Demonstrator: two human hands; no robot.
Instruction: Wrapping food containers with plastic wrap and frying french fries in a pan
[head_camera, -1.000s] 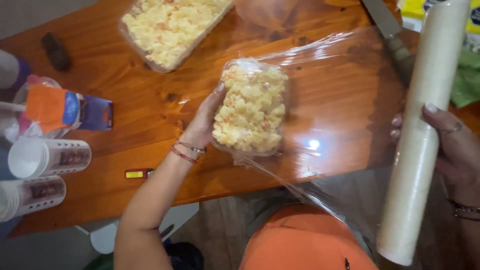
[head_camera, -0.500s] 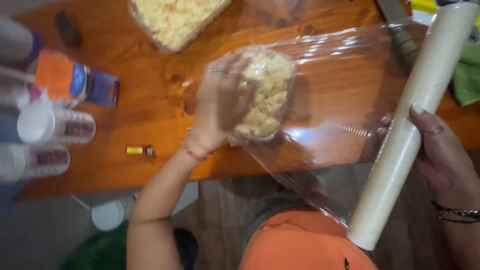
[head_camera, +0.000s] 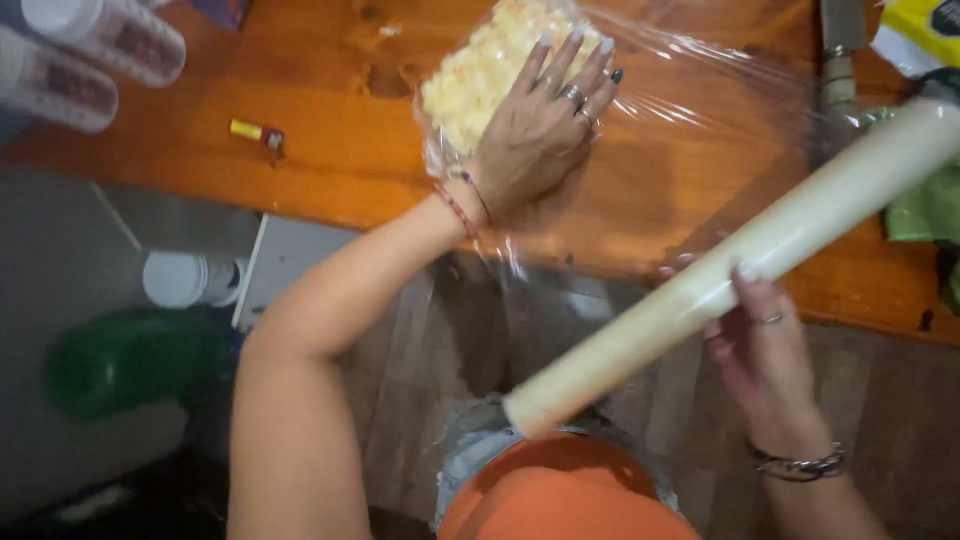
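The left hand (head_camera: 540, 120) lies flat with fingers spread, palm pressed down on a clear tub of pale yellow food (head_camera: 480, 70) that sits near the front edge of the wooden table (head_camera: 330, 150). The left forearm stretches up from the near left. A sheet of cling film (head_camera: 700, 130) covers the tub and runs right to a cream roll (head_camera: 740, 260). The right hand (head_camera: 765, 350) grips the roll from below, fingers curled round it, holding it tilted off the table's near edge.
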